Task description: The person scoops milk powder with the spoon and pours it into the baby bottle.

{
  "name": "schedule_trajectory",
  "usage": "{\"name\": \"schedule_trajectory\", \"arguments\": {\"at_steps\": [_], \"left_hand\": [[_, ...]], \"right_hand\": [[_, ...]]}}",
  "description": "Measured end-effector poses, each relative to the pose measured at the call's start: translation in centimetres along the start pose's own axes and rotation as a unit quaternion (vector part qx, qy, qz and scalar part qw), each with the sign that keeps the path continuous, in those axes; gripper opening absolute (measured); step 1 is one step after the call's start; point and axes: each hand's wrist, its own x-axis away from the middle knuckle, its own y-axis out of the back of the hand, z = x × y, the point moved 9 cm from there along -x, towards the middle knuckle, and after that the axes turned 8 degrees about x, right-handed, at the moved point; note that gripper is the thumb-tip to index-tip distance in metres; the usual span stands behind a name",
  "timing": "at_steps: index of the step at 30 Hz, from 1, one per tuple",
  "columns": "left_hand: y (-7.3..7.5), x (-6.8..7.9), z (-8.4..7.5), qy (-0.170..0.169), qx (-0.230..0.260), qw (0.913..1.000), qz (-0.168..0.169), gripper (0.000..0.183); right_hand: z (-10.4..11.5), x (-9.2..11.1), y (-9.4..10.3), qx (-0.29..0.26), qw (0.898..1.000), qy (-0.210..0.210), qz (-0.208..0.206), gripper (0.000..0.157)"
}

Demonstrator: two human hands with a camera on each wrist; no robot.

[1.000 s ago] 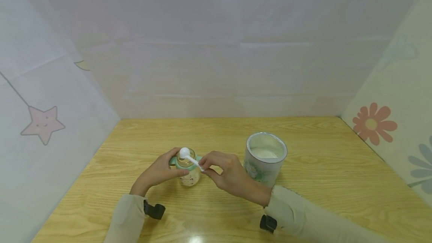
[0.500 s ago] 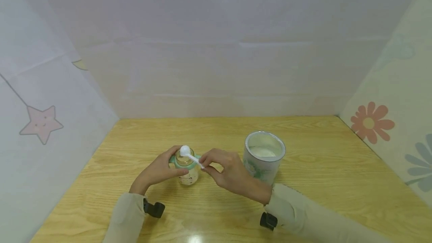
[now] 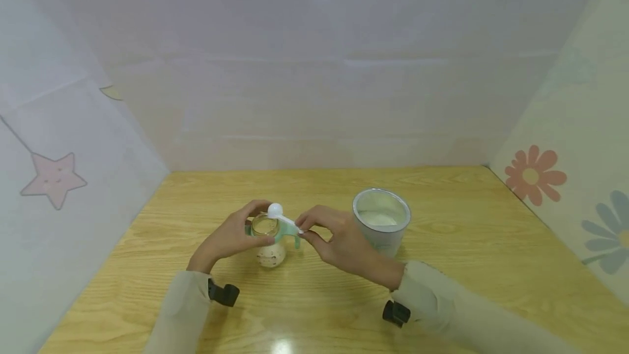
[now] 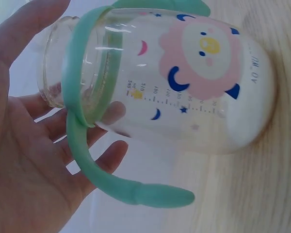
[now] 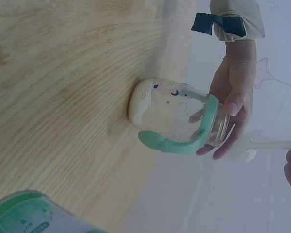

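In the head view my left hand (image 3: 231, 236) holds a clear baby bottle (image 3: 271, 255) round its neck, thumb on the near side. The bottle has a mint-green two-handled collar, a printed pink animal and white powder at its base. Its mouth is uncapped. My right hand (image 3: 339, 239) pinches the handle end of a white measuring scoop (image 3: 275, 211), whose round bowl overlaps the bottle's far rim. From the right wrist, the scoop (image 5: 274, 145) shows just beyond the bottle mouth. The left wrist view shows the bottle (image 4: 184, 97) close up, its base right at the table.
An open formula can (image 3: 380, 239) with pale powder inside stands just behind my right hand. The wooden table (image 3: 314, 305) meets printed cloth walls at the back (image 3: 314, 113) and on both sides.
My left hand has shifted up and turned the bottle, so one green handle now swings toward the right hand. The scoop has moved slightly up and right, still pinched.
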Motion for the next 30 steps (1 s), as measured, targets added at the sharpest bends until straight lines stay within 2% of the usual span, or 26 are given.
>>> {"name": "schedule_trajectory", "arguments": {"at_steps": [8,13,16,20,26,30], "left_hand": [[0.1,-0.7,-1.3,-0.001,-0.014,0.9998,0.01,0.073],[-0.1,-1.0,-1.8,-0.004,-0.02,0.9996,0.016,0.072],[-0.2,-1.3,-2.2,-0.007,-0.02,0.9996,0.018,0.072],[-0.3,-1.5,-2.9,-0.013,-0.023,0.9994,0.022,0.072],[-0.6,-2.1,-3.5,-0.007,-0.024,0.9994,0.024,0.073],[-0.9,-2.5,-4.0,-0.017,-0.033,0.999,0.024,0.073]], "right_hand": [[-0.6,0.3,2.2,0.013,0.999,0.007,-0.041,0.025],[-1.0,0.7,3.4,0.037,0.998,-0.006,-0.045,0.027],[-1.3,1.0,4.1,0.048,0.998,-0.013,-0.048,0.025],[-1.6,1.2,5.0,0.052,0.997,-0.015,-0.054,0.008],[-1.9,1.6,6.7,0.058,0.996,-0.02,-0.069,0.009],[-2.1,2.0,7.8,0.067,0.994,-0.024,-0.077,0.006]]}}
